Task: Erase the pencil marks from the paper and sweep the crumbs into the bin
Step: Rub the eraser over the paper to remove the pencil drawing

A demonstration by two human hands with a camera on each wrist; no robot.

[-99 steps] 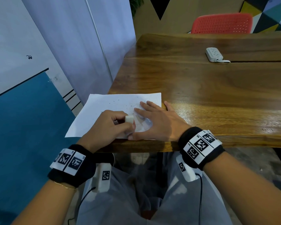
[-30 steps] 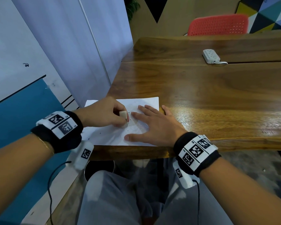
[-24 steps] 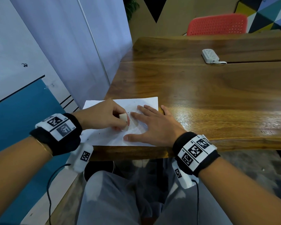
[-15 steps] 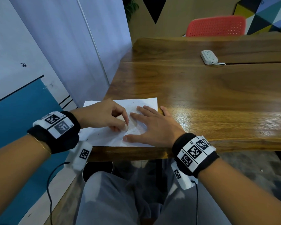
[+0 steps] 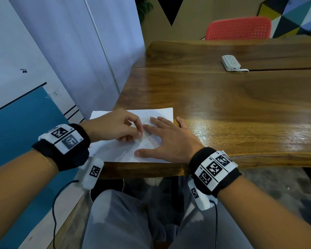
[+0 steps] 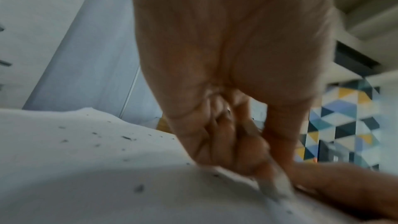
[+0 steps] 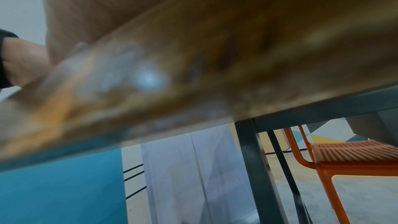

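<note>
The white paper (image 5: 115, 151), dotted with dark crumbs (image 6: 127, 137) seen only from the left wrist, is pinned by the flat right hand (image 5: 166, 139); an eraser (image 5: 137, 140) is pinched in the left hand (image 5: 113, 126).

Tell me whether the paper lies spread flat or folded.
Spread, a single unfolded sheet of paper on the table. The right hand presses it flat while the left hand rubs the eraser; its left part overhangs the edge.

"R3", "R4", "R5" beside square codes on right wristband (image 5: 216, 170).
</note>
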